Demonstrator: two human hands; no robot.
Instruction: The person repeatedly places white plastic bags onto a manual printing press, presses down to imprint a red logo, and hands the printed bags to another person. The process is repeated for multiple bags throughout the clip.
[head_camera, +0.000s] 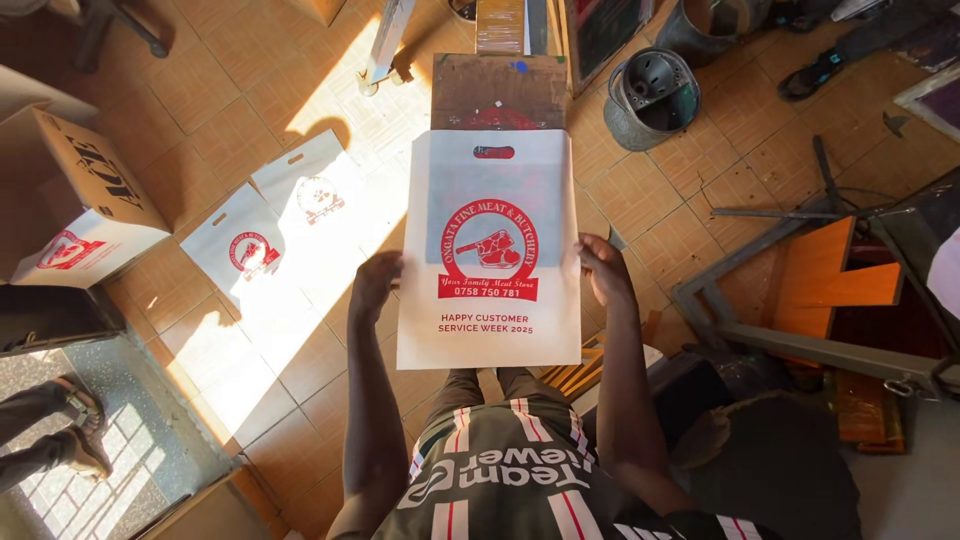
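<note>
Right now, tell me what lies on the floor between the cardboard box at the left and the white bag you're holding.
In the head view, two more white printed bags lie flat on the tiled floor between the cardboard box and the held bag.

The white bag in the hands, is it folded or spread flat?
Spread flat: the white bag shows full-length, both hands gripping its side edges.

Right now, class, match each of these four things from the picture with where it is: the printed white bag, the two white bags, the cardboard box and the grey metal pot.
1 printed white bag
2 two white bags
3 cardboard box
4 grey metal pot

A far left, on the floor
B top right of centre
C held between left hand and right hand
D flat on sunlit tiles

Pairs: 1-C, 2-D, 3-A, 4-B
</note>
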